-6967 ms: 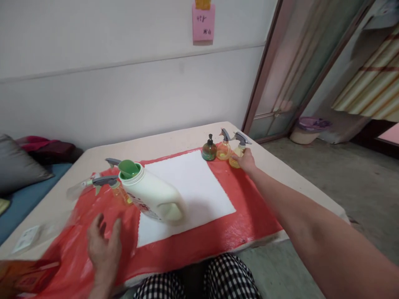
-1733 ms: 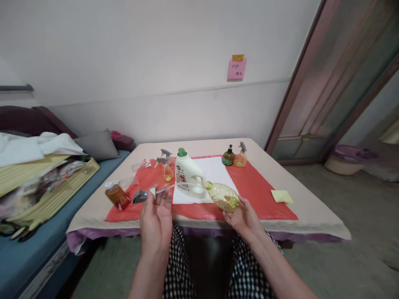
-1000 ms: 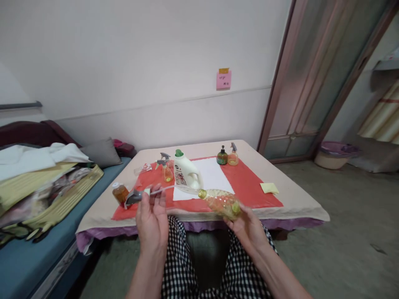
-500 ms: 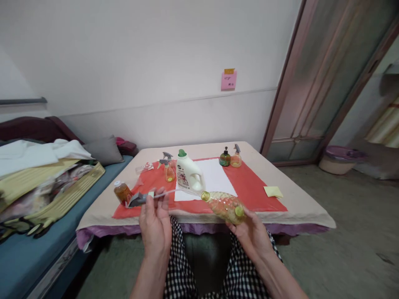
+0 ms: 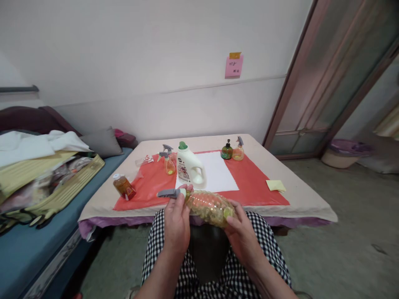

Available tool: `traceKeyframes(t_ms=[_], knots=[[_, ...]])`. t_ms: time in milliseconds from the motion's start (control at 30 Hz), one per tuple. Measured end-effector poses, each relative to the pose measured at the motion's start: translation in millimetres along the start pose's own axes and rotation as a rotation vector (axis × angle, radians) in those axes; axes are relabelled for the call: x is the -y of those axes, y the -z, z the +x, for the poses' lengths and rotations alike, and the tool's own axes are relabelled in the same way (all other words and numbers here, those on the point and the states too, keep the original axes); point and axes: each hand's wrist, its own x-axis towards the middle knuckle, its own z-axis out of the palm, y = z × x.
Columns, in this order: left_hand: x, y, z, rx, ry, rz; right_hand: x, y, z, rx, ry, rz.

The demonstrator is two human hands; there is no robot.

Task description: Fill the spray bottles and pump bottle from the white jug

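Observation:
Above my lap, a clear yellowish spray bottle (image 5: 207,204) lies sideways between my hands, its neck to the left and its base to the right. My right hand (image 5: 241,228) is wrapped round the base end, beside a small yellow-green round mark. At the neck, my left hand (image 5: 177,220) grips the grey trigger spray head (image 5: 168,193) by its pale collar. The head sits against the bottle's mouth; whether it is threaded on cannot be seen. Its dip tube no longer shows outside. Just beyond stands a white detergent jug (image 5: 188,168) with a green cap.
On the low bed-like table (image 5: 305,201), a red cloth (image 5: 258,182) lies under a white sheet (image 5: 215,166). Around them are an amber bottle (image 5: 124,187), small spray bottles (image 5: 170,165), a green pump bottle (image 5: 227,151), another sprayer (image 5: 238,153) and a yellow note pad (image 5: 276,185).
My hands have come together. The spray head has moved right to the bottle's mouth, and its tube, stretched between them before, has gone into the bottle. The view has tilted slightly down.

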Motion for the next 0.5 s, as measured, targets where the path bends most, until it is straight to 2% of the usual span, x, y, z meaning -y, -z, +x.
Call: traceKeyframes(t_ms=[167, 233, 300, 400, 500], knots=[[13.4, 11.0, 5.4, 0.043, -0.008, -0.055, 0.0, 4.2, 1.0, 0.003, 0.041, -0.071], [15.6, 12.0, 4.5, 0.092, 0.025, -0.118, -2.9, 6.3, 1.5, 0.002, -0.028, -0.102], [16.0, 12.0, 3.0, 0.142, 0.049, -0.150, -7.2, 8.4, 0.4, 0.006, -0.162, -0.138], [17.4, 12.6, 1.3, 0.129, 0.028, -0.127, -11.4, 11.0, -4.9, 0.058, -0.333, -0.125], [20.8, 14.7, -0.1, 0.071, 0.017, -0.123, -10.6, 14.8, -10.7, 0.083, -0.287, -0.045]])
